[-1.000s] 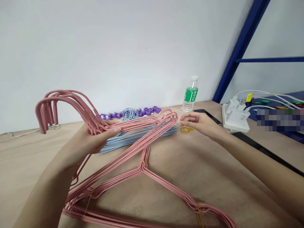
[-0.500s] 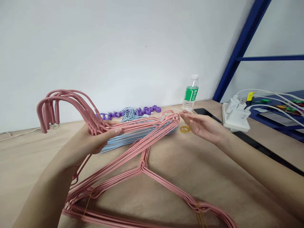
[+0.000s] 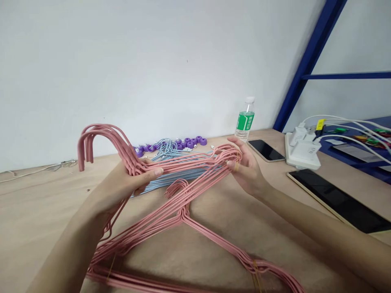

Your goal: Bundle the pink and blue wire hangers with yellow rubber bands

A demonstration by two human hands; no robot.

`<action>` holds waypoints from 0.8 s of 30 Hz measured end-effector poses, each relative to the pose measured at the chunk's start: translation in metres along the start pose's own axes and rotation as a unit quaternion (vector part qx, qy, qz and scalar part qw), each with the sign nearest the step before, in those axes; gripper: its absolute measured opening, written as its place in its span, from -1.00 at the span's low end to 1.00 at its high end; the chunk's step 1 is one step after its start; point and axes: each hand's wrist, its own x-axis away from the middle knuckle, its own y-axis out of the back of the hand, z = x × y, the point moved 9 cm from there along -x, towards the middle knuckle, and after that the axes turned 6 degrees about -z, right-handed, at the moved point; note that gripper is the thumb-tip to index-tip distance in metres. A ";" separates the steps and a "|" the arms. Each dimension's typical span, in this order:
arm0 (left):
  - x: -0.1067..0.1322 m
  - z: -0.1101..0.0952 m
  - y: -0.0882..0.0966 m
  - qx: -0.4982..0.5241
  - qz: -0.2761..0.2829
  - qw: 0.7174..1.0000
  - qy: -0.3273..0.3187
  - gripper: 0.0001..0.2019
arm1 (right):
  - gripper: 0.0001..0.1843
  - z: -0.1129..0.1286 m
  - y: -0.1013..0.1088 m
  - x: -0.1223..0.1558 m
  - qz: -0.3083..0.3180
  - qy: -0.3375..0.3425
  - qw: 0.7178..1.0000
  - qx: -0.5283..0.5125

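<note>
Left hand [image 3: 122,183] closed around a bundle of pink wire hangers [image 3: 180,211], hooks arching up toward the left of the frame; right hand [image 3: 247,173] gripping the bundle's far side at centre, a yellow rubber band [image 3: 236,165] beside the fingertips. Lower ends splayed across the tan counter [image 3: 36,211] at bottom centre, pale blue wire hangers [image 3: 165,185] lying beneath. Water bottle [image 3: 244,122] and smartphone [image 3: 265,150] at upper right.

Free tabletop [image 3: 33,228] left of pink wire hangers [image 3: 183,213]; phone [image 3: 265,150], tablet [image 3: 337,200] obstruct right side.

Left hand [image 3: 126,183] palm up, fingers curled closed; right hand [image 3: 248,170] turned toward it, fingers bent, apparently gripping.
</note>
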 end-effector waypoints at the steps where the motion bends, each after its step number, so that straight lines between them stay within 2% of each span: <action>1: -0.001 -0.001 -0.003 -0.009 0.008 1.000 -0.009 -0.60 | -0.34 0.002 -0.002 0.002 -0.006 0.010 1.000 0.003; 3: -0.002 0.000 -0.005 -0.024 0.011 1.000 -0.010 -0.55 | -0.43 0.006 -0.002 0.006 -0.013 0.027 1.000 0.005; 6: -0.004 0.009 0.000 -0.032 -0.025 0.999 0.032 -0.58 | -0.56 0.016 -0.002 0.006 0.009 0.065 0.998 0.021; 9: -0.006 0.013 0.004 -0.038 -0.051 0.997 0.045 -0.63 | -0.53 0.025 -0.002 0.002 0.055 0.105 0.987 0.106; 11: -0.009 0.011 0.001 -0.039 -0.029 0.999 0.021 -0.67 | -0.51 0.027 0.000 -0.002 0.065 0.113 0.972 0.196; 14: -0.009 0.005 -0.008 -0.041 0.044 0.998 -0.016 -0.72 | -0.58 0.023 0.004 -0.005 0.074 0.104 0.944 0.306; 16: -0.008 0.005 -0.011 -0.051 0.079 0.995 -0.013 -0.73 | -0.65 0.021 0.003 -0.004 0.094 0.117 0.917 0.370; 18: -0.006 0.007 -0.011 -0.062 0.090 0.994 0.005 -0.75 | -0.70 0.023 0.000 -0.001 0.109 0.154 0.879 0.438; 21: -0.004 0.009 -0.010 -0.066 0.079 0.995 0.017 -0.82 | -0.69 0.025 -0.002 0.002 0.131 0.209 0.815 0.524; 24: -0.002 0.006 -0.010 -0.057 0.047 0.997 -0.009 -0.83 | -0.68 0.018 0.003 0.000 0.151 0.213 0.762 0.592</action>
